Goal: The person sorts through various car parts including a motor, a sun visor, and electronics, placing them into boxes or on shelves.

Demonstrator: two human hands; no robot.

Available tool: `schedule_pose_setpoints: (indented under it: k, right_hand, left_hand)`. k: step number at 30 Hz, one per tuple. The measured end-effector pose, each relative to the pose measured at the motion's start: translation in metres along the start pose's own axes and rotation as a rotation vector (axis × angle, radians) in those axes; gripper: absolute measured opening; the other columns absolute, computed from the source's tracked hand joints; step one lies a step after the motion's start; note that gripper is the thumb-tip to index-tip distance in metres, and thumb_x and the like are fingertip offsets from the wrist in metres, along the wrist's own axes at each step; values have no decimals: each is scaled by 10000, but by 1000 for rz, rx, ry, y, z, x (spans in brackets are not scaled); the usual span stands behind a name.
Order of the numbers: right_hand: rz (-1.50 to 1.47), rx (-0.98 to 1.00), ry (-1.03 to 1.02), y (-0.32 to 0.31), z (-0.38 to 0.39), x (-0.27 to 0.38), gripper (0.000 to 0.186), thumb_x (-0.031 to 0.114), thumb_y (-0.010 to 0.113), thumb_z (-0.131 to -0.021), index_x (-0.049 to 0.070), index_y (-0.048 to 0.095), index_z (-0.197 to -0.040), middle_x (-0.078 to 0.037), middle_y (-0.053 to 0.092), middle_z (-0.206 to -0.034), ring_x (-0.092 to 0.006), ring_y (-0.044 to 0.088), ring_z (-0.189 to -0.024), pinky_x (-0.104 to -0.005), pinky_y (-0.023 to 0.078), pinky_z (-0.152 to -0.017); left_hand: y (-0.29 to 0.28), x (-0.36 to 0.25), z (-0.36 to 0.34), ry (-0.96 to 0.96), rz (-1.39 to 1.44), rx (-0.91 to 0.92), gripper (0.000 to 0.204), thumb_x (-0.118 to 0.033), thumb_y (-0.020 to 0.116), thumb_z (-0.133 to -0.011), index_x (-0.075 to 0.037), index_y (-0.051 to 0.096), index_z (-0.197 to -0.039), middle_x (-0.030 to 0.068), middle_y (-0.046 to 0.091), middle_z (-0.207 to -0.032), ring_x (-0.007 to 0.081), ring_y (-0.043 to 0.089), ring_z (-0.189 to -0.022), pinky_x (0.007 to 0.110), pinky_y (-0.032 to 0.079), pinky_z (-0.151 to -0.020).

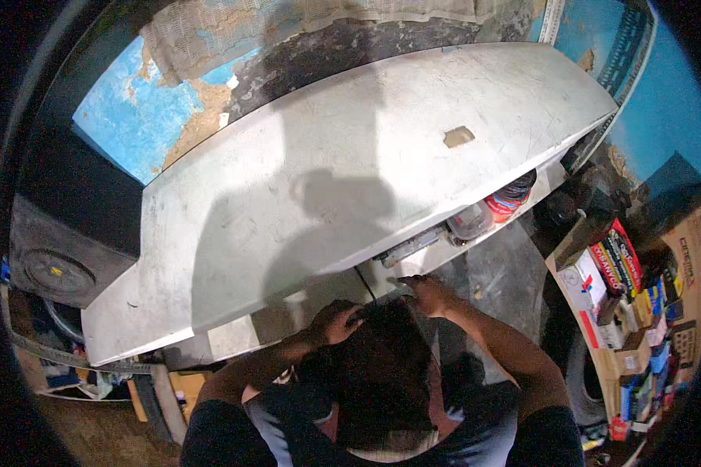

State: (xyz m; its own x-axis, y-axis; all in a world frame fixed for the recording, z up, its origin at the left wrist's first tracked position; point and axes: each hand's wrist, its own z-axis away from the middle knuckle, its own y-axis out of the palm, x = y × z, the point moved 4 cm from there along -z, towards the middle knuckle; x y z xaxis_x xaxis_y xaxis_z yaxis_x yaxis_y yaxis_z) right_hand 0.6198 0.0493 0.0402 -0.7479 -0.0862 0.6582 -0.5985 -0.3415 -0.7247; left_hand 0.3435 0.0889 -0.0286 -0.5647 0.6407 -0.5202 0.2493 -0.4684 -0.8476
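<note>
My left hand (339,319) is below the front edge of the white counter (459,101), its fingers curled around something dark I cannot make out. Beside it, a thin black cable (363,280) hangs down from the lower shelf (420,261). My right hand (427,294) is at that shelf's front, fingers bent; what they hold, if anything, is hidden. Near it on the shelf lie a narrow grey item (405,251), a clear plastic container (470,222) and a red-labelled tub (505,204) with dark coils on top.
A black speaker cabinet (70,265) stands at the counter's left end. Cartons and small packages (611,265) are piled at the right. Under the left end are cluttered items (93,381). A peeling blue wall (125,117) runs behind the counter, which carries my shadow.
</note>
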Motion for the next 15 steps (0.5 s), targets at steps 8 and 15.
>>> schedule_pose_setpoints:
  k: [8, 15]
  right_hand:
    - [153, 173, 34, 52, 19, -148, 384, 239, 628, -941, -10, 638, -1232, -232, 675, -1148, -357, 633, -1146, -482, 492, -997]
    - [-49, -164, 45, 32, 45, -31, 432, 279, 697, -912, 36, 650, -1265, -210, 692, -1205, -385, 664, -1113, -466, 519, -983]
  left_hand:
    - [40, -53, -37, 104, -257, 254, 408, -316, 560, -972, -39, 638, -1261, 226, 674, -1149, 403, 630, -1081, 484, 472, -1026]
    - [-8, -44, 23, 120, -258, 108, 438, -367, 586, -975, -88, 617, -1312, 190, 627, -1291, 381, 564, -1225, 479, 430, -1086]
